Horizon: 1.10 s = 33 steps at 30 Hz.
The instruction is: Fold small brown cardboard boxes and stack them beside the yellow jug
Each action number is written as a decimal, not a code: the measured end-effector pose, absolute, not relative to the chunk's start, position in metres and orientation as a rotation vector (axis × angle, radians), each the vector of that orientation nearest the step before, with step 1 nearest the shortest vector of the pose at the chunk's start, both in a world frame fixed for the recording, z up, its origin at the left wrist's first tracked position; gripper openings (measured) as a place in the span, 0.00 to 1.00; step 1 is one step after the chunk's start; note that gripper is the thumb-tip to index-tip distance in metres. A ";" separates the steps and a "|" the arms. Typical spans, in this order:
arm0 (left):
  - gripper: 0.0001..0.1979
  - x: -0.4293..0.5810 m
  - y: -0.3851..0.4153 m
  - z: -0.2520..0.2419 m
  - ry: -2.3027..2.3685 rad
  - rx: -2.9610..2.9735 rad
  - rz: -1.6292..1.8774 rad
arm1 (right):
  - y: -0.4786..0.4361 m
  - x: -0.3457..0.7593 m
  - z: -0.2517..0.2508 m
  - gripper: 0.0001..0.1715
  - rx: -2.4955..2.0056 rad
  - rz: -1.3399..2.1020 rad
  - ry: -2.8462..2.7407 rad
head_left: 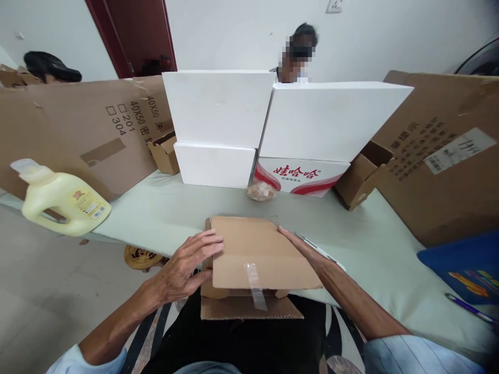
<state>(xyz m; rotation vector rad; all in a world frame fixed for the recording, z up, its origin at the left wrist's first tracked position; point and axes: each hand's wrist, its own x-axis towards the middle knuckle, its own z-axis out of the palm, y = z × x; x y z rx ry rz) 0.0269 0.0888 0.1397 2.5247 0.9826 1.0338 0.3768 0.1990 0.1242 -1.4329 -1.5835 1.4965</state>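
Observation:
A small brown cardboard box (257, 249) with a strip of clear tape on its flap rests at the near edge of the pale table (163, 208), partly over my lap. My left hand (187, 262) lies on the box's left side, fingers spread across the top flap and thumb under the edge. My right hand (307, 249) presses flat along the box's right edge, fingers stretched out. A thin silvery tool (319, 249) lies on the table just past my right hand.
White foam boxes (218, 109) and a red-printed carton (300, 174) stand at the back, with a person behind them. Large cardboard sheets (78, 130) lean left and right. A yellow bottle (62, 200) sits at the left edge, a blue bag (468, 265) and pen (468, 306) at right.

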 end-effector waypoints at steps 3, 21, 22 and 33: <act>0.28 0.033 0.102 0.137 0.938 2.557 1.153 | 0.206 0.381 0.127 0.44 -1.478 1.719 -1.600; 0.32 0.030 0.137 0.164 1.034 2.265 1.143 | 0.166 0.301 0.248 0.15 -0.529 0.197 -2.721; 0.31 0.031 0.137 0.164 1.029 2.272 1.180 | 0.169 0.301 0.249 0.18 -0.551 0.287 -2.692; 0.17 0.043 0.130 0.154 0.839 2.480 1.451 | 0.217 0.311 0.252 0.27 -0.891 1.534 -2.198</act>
